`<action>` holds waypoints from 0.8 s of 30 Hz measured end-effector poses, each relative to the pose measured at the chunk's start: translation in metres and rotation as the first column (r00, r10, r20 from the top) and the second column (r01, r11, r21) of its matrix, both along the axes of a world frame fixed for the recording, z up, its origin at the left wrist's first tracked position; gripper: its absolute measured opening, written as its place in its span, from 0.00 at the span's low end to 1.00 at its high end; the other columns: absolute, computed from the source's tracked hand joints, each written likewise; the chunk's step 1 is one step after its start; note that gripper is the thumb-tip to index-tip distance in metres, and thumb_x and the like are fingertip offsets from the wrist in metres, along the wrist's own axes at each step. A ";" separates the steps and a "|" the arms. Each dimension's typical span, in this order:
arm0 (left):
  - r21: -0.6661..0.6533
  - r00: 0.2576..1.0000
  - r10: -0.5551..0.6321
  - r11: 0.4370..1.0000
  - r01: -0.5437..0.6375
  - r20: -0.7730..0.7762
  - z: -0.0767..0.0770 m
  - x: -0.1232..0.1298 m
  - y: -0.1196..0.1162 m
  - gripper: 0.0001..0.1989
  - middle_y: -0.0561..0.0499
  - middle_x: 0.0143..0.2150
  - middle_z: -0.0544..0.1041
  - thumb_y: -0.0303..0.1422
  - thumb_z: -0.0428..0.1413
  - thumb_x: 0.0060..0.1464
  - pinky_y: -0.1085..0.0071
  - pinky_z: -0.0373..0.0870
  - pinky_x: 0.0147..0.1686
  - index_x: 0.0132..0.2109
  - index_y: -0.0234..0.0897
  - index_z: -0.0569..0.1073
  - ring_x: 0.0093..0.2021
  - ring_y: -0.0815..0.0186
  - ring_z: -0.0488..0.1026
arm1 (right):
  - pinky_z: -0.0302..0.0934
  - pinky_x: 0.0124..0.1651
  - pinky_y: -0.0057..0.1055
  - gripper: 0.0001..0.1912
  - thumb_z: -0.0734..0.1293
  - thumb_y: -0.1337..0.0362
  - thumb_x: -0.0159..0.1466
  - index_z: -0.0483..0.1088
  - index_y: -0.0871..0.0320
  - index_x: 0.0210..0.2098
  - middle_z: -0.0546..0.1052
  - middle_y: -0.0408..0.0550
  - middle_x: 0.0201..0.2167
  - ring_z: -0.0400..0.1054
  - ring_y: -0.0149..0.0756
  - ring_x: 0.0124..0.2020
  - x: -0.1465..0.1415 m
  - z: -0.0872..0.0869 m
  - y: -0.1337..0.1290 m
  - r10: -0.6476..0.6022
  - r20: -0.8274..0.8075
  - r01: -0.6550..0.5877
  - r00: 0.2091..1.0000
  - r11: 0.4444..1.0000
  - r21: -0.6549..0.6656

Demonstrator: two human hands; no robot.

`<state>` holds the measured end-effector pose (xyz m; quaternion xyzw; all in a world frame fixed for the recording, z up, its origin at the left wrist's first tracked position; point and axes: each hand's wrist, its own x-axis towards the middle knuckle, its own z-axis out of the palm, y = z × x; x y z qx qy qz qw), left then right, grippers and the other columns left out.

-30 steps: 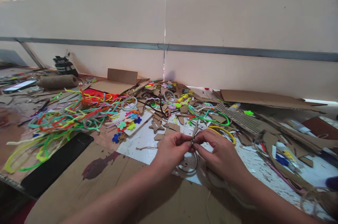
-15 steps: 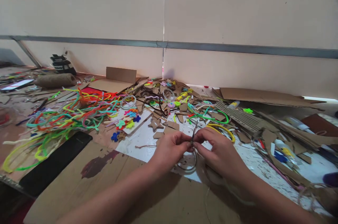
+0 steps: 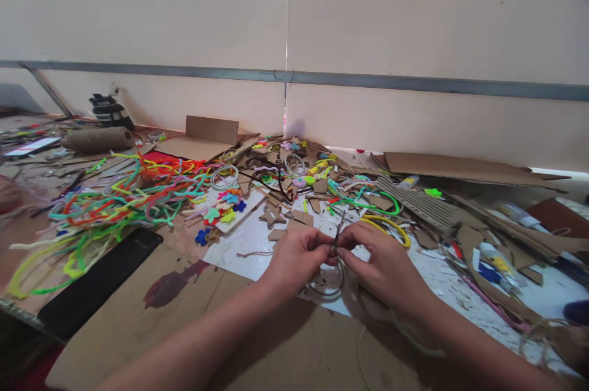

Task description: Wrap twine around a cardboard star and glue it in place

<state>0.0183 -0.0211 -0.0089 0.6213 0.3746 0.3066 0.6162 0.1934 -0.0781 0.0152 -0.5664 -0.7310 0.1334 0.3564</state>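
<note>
My left hand (image 3: 301, 256) and my right hand (image 3: 375, 256) meet fingertip to fingertip, thumbs and forefingers closed in a pinch. Between them is the upper edge of a thin silvery ring (image 3: 329, 297), which looks doubled and hangs below the fingers. A thin dark strand (image 3: 340, 223) pokes up from the pinch point; the fingers hide how it joins the ring. Below my right hand a pale cord (image 3: 362, 348) trails down over the cardboard sheet (image 3: 294, 354). A cardboard star (image 3: 271, 216) and a short piece of twine (image 3: 254, 254) lie just beyond my left hand.
Colourful pipe cleaners (image 3: 133, 191) heap up at the left, near a black phone-like slab (image 3: 99, 283). Felt-like flowers (image 3: 227, 215), another ring (image 3: 224, 177) and cardboard scraps fill the middle. Glue bottles (image 3: 499, 262) and cardboard strips lie right. A white partition (image 3: 184, 29) stands behind.
Both hands keep their pinch at the ring's top, with only a slight shift of the fingers. The whole view has moved a little. At the far left edge, a blurred reddish shape has changed.
</note>
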 end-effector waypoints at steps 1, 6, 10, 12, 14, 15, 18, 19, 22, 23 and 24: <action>-0.007 1.000 0.005 1.000 -0.005 -0.003 0.001 0.000 0.000 0.10 0.46 0.34 0.83 0.30 0.58 0.53 0.75 0.67 0.28 0.42 0.34 0.81 0.31 0.66 0.78 | 0.60 0.40 0.32 0.05 0.67 0.68 0.65 0.70 0.55 0.32 0.74 0.44 0.33 0.69 0.37 0.36 0.000 0.000 0.000 0.003 -0.006 -0.003 1.000 1.000 -0.004; -0.043 1.000 0.030 0.999 -0.030 0.002 0.004 0.001 -0.002 0.09 0.49 0.30 0.81 0.29 0.58 0.52 0.77 0.62 0.24 0.40 0.35 0.80 0.26 0.69 0.75 | 0.60 0.40 0.33 0.04 0.68 0.66 0.65 0.71 0.54 0.32 0.75 0.44 0.33 0.69 0.37 0.36 -0.002 0.002 0.000 0.008 -0.033 -0.008 0.999 1.000 -0.012; -0.085 0.996 0.034 0.996 -0.027 0.080 0.007 0.002 -0.005 0.06 0.50 0.30 0.80 0.29 0.58 0.52 0.77 0.63 0.26 0.38 0.35 0.78 0.28 0.69 0.75 | 0.60 0.39 0.33 0.04 0.68 0.66 0.65 0.71 0.54 0.32 0.75 0.43 0.33 0.68 0.37 0.36 -0.003 0.001 -0.001 -0.007 -0.036 0.007 0.999 1.000 -0.011; -0.111 0.993 0.027 0.994 -0.014 0.115 0.008 0.003 -0.005 0.06 0.51 0.29 0.79 0.28 0.57 0.52 0.77 0.62 0.25 0.38 0.35 0.77 0.28 0.69 0.74 | 0.60 0.39 0.33 0.05 0.68 0.66 0.65 0.70 0.55 0.31 0.74 0.43 0.32 0.68 0.37 0.36 -0.003 0.001 -0.001 -0.009 -0.033 0.008 0.999 1.000 -0.008; -0.137 0.990 0.022 0.991 -0.002 0.140 0.008 0.003 -0.006 0.06 0.51 0.29 0.79 0.28 0.57 0.53 0.78 0.61 0.25 0.39 0.34 0.77 0.27 0.70 0.74 | 0.60 0.39 0.32 0.05 0.68 0.67 0.65 0.70 0.55 0.31 0.74 0.43 0.32 0.68 0.37 0.35 -0.003 0.001 0.000 -0.010 -0.031 0.010 0.999 1.000 -0.007; -0.149 0.988 0.022 0.989 0.001 0.150 0.008 0.003 -0.006 0.06 0.51 0.29 0.79 0.27 0.57 0.53 0.78 0.60 0.24 0.39 0.34 0.76 0.27 0.71 0.73 | 0.60 0.39 0.32 0.05 0.68 0.67 0.65 0.70 0.55 0.31 0.74 0.43 0.32 0.68 0.37 0.35 -0.003 0.001 0.000 -0.011 -0.029 0.011 1.000 1.000 -0.006; -0.172 0.986 0.024 0.985 0.005 0.162 0.007 0.003 -0.006 0.06 0.51 0.29 0.79 0.27 0.57 0.53 0.78 0.59 0.24 0.40 0.34 0.75 0.27 0.71 0.73 | 0.60 0.39 0.32 0.04 0.68 0.67 0.64 0.70 0.54 0.32 0.74 0.43 0.32 0.68 0.37 0.36 -0.004 0.001 0.000 -0.011 -0.027 0.011 1.000 1.000 -0.003; -0.175 0.986 0.025 0.985 0.004 0.164 0.007 0.003 -0.006 0.06 0.51 0.28 0.79 0.26 0.57 0.53 0.78 0.59 0.24 0.40 0.34 0.75 0.27 0.71 0.73 | 0.60 0.39 0.32 0.04 0.68 0.67 0.64 0.70 0.54 0.32 0.74 0.43 0.32 0.68 0.37 0.36 -0.004 0.001 0.000 -0.010 -0.024 0.010 1.000 1.000 -0.003; -0.180 0.984 0.027 0.984 0.006 0.179 0.006 0.002 -0.006 0.06 0.52 0.27 0.78 0.26 0.57 0.53 0.78 0.61 0.26 0.40 0.34 0.75 0.27 0.71 0.74 | 0.60 0.39 0.32 0.05 0.68 0.68 0.64 0.70 0.54 0.32 0.74 0.43 0.32 0.68 0.37 0.36 -0.004 0.001 -0.002 -0.012 -0.012 0.012 1.000 1.000 -0.003; -0.178 0.982 0.026 0.984 0.007 0.187 0.005 0.003 -0.006 0.05 0.52 0.27 0.78 0.26 0.57 0.54 0.78 0.62 0.27 0.40 0.34 0.75 0.28 0.71 0.74 | 0.60 0.39 0.32 0.05 0.68 0.68 0.64 0.70 0.55 0.32 0.74 0.43 0.32 0.68 0.37 0.36 -0.004 0.001 -0.002 -0.014 -0.008 0.014 1.000 1.000 -0.001; -0.175 0.981 0.026 0.984 0.008 0.194 0.005 0.003 -0.006 0.05 0.53 0.27 0.78 0.26 0.57 0.54 0.78 0.63 0.28 0.39 0.34 0.75 0.28 0.71 0.74 | 0.60 0.39 0.32 0.05 0.68 0.68 0.64 0.69 0.55 0.31 0.74 0.43 0.32 0.68 0.37 0.36 -0.004 0.001 -0.003 -0.016 -0.004 0.016 1.000 1.000 0.001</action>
